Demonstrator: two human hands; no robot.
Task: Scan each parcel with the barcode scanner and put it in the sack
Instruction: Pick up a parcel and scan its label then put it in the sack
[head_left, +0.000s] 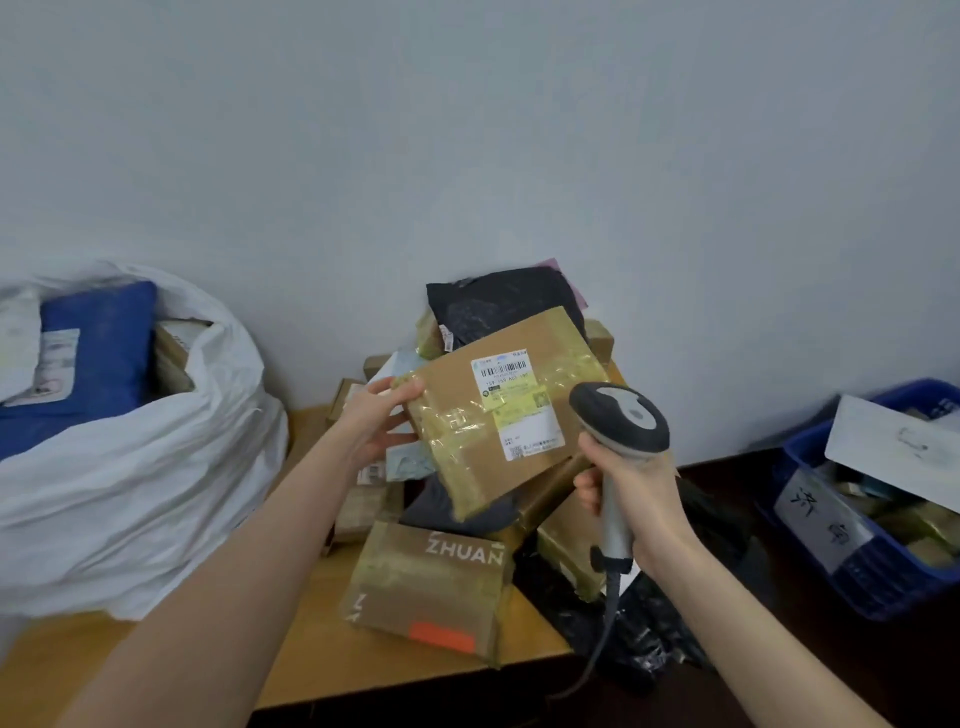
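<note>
**While held above the pile: flat taped parcel, scanner beside it**

Where the left hand (376, 421) grips its left edge, thumb on top and fingers beneath, the parcel (467, 441) is a flat brown cardboard rectangle. It is tilted and banded in glossy clear tape, with its white printed label (519, 400) facing up. The right hand (634, 483) is wrapped round the grey handle of the barcode scanner (621, 415), whose rounded dark head sits just beside the label. Beneath are heaped cardboard boxes (431, 582) and a black poly mailer (504, 301) on a wooden table (322, 649). The sack (130, 467), of crinkled white plastic, stands open at left and holds a blue parcel (98, 353).
</note>
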